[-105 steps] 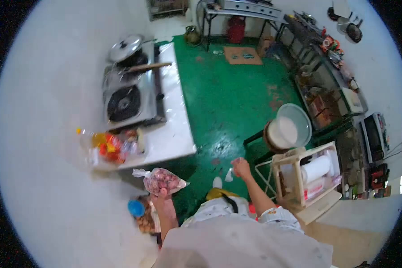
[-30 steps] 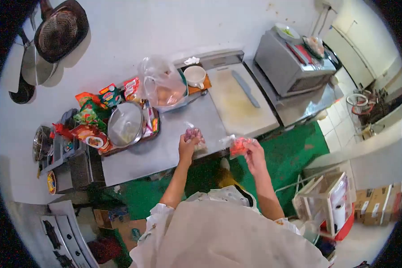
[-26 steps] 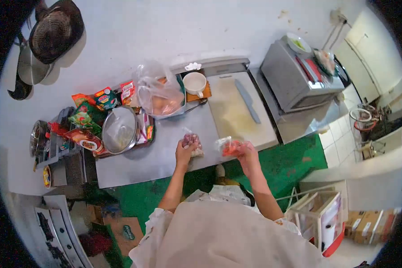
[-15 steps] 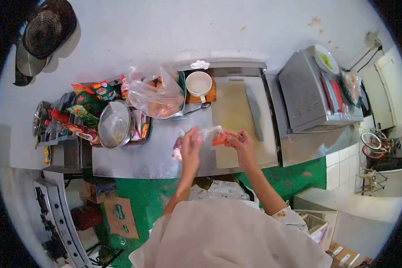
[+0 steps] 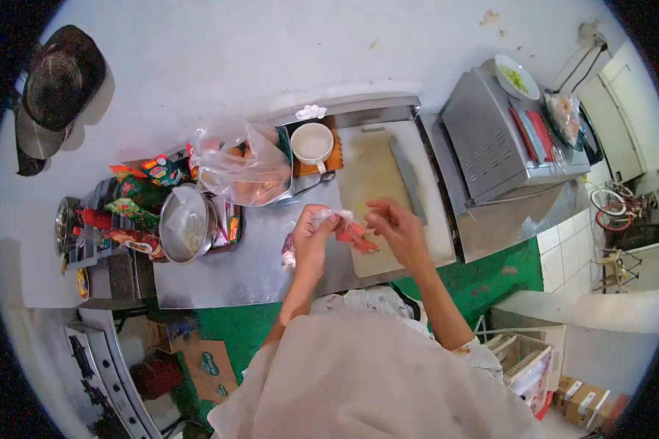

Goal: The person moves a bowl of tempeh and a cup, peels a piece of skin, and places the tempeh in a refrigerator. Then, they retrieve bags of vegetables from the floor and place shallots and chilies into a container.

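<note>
At frame centre, the left hand (image 5: 312, 243) pinches a small clear plastic bag of red pieces (image 5: 354, 235), probably light, soft, slippery, best held by its neck; the right hand (image 5: 403, 233) is just beside, grip unclear.

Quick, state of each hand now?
Left hand: closed, holding a clear plastic bag with red contents.
Right hand: half curled beside that bag; whether it holds any plastic cannot be told.

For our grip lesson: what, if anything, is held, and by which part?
The left hand pinches the bag of red pieces by its gathered end. The right hand's hold is unclear, as is any on the purplish bag.
</note>
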Demonstrator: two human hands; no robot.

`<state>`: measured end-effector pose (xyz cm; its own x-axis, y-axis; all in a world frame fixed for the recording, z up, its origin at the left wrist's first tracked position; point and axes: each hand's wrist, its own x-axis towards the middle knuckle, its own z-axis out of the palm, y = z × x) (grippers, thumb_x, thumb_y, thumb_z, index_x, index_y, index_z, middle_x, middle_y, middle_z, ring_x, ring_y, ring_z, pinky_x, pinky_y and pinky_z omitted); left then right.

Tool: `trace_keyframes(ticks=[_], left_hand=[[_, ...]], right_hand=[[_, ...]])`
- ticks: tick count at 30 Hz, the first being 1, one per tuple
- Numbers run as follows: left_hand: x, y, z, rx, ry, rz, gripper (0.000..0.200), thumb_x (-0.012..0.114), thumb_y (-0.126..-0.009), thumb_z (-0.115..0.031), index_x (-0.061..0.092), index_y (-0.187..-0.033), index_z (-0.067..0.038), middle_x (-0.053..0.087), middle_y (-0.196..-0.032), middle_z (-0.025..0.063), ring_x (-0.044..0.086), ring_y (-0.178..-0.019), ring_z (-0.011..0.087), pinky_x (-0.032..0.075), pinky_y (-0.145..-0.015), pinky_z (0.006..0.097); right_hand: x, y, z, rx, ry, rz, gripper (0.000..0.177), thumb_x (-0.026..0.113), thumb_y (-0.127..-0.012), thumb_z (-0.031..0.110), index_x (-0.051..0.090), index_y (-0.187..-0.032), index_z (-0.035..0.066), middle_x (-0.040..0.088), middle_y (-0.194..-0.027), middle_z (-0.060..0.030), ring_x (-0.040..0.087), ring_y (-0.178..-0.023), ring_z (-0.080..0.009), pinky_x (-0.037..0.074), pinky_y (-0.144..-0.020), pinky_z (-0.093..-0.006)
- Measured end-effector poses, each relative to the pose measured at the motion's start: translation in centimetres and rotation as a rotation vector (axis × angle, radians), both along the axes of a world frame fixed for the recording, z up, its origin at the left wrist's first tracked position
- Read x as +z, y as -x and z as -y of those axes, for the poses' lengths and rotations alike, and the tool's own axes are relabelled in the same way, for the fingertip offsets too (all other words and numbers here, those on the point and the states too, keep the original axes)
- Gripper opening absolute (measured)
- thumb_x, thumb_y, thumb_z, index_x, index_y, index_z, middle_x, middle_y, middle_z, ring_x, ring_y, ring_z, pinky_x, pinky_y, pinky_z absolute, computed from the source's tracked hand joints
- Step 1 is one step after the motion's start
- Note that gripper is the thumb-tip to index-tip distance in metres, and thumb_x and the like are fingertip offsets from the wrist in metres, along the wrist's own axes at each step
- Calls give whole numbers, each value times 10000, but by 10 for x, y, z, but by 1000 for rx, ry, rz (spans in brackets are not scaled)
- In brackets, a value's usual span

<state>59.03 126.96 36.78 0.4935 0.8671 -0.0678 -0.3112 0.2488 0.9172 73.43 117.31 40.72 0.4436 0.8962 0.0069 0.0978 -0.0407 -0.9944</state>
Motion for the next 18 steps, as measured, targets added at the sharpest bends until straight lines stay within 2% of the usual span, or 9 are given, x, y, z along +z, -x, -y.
trace_keyframes(ticks=[1, 2, 4, 8, 11, 14, 16, 17, 18], left_hand=[[2, -1, 1, 2, -47, -51, 120, 610, -841, -73, 509, -905, -60, 595, -787, 19, 560, -723, 80, 451, -672, 236], [3, -2, 1, -7, -51, -52, 120, 610, -841, -73, 509, -905, -60, 595, -787, 19, 560, -723, 80, 451, -672, 236], [3, -3, 4, 60, -12, -69, 140, 622, -835, -80, 504, -909, -61, 594, -791, 22, 559, -708, 85, 458, -658, 242], [1, 4, 6, 57, 16, -30, 157, 629, -827, -75, 498, -914, -62, 589, -788, 19, 556, -705, 86, 460, -668, 245], [5, 8, 10, 35, 39, -105, 189, 640, -819, -76, 504, -949, -50, 584, -802, 23, 555, -754, 93, 460, -687, 250], [17, 7, 16, 195, -105, -122, 267, 653, -808, -89, 499, -1013, -15, 587, -808, 42, 566, -783, 135, 462, -710, 252], [26, 11, 16, 640, -1005, -690, 253, 654, -803, -102, 530, -999, -4, 599, -844, 70, 580, -834, 190, 471, -746, 270], [24, 15, 15, 644, -1005, -689, 253, 654, -803, -102, 530, -999, -4, 599, -844, 70, 580, -834, 190, 471, -746, 270], [20, 21, 17, 380, -918, -642, 218, 660, -795, -108, 559, -961, -9, 610, -850, 81, 593, -832, 207, 475, -751, 284]], right_hand=[[5, 1, -4, -3, 46, 128, 216, 648, -827, 138, 602, -999, 14, 637, -849, -56, 585, -753, -112, 486, -688, -258], [5, 1, -8, -12, 42, 128, 216, 648, -827, 138, 602, -999, 14, 637, -849, -56, 585, -753, -112, 486, -688, -258], [5, 3, -12, 110, 94, 254, 212, 611, -841, 207, 634, -978, 46, 639, -849, -97, 623, -755, -197, 497, -692, -305], [0, 8, -19, 129, 120, 315, 227, 620, -828, 234, 643, -933, 33, 636, -843, -122, 621, -736, -221, 490, -665, -312], [0, 12, -22, 165, 166, 421, 248, 641, -802, 259, 635, -873, 21, 632, -846, -140, 617, -717, -238, 483, -642, -335], [12, 22, -24, 145, 267, 507, 279, 651, -777, 291, 614, -803, 16, 619, -814, -149, 603, -708, -272, 474, -643, -369], [1, 26, -23, 60, 216, 712, 257, 629, -782, 274, 598, -772, 19, 606, -784, -157, 593, -722, -310, 466, -656, -403], [-4, 29, -23, 61, 213, 715, 257, 629, -782, 274, 598, -772, 19, 606, -784, -157, 593, -722, -310, 466, -656, -403], [-8, 33, -21, 36, 146, 706, 204, 620, -779, 209, 580, -765, 9, 595, -753, -154, 582, -681, -304, 456, -613, -390]])
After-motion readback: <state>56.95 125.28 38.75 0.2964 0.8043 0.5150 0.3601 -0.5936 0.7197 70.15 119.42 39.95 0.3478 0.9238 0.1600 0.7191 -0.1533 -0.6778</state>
